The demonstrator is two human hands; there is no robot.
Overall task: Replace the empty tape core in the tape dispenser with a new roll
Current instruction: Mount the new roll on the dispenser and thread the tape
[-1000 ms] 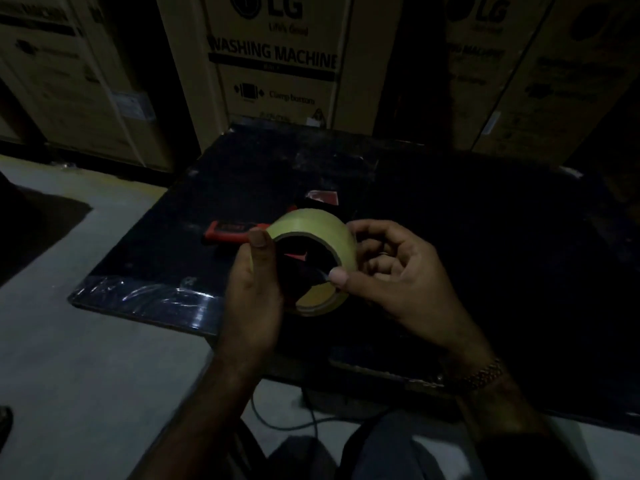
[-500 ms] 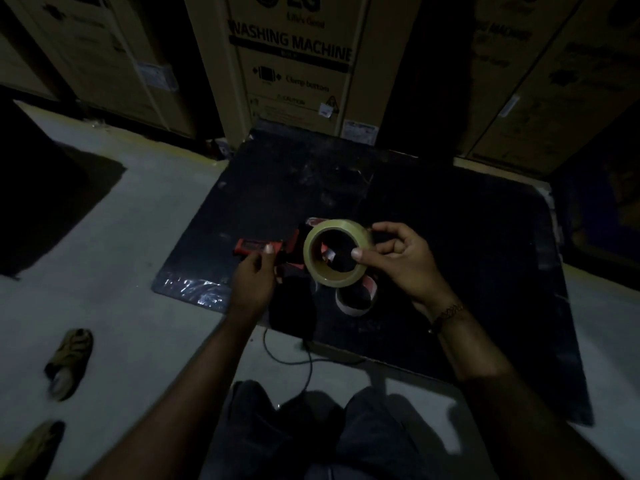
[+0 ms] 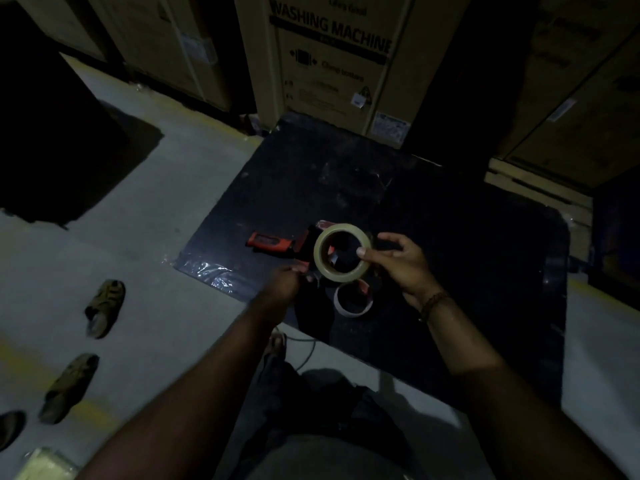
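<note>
My right hand (image 3: 401,265) holds a new yellowish tape roll (image 3: 341,274) upright by its right rim, just above the black mat (image 3: 450,254). Behind the roll, the red tape dispenser (image 3: 268,241) lies on the mat with its handle pointing left. Blurred by motion, my left hand (image 3: 284,280) has its fingers curled on the dispenser's near red edge, left of the roll. A thin empty core (image 3: 346,311) lies flat on the mat just below the roll.
Tall cardboard washing-machine boxes (image 3: 332,64) stand right behind the mat. Sandals (image 3: 105,306) lie on the grey floor at the left. A thin cable (image 3: 306,348) runs past the mat's near edge, above my legs.
The view has pulled back. My left hand let go of the roll, went to the dispenser's handle, then slid to its near edge. My right hand keeps the roll, and the empty core has come into sight.
</note>
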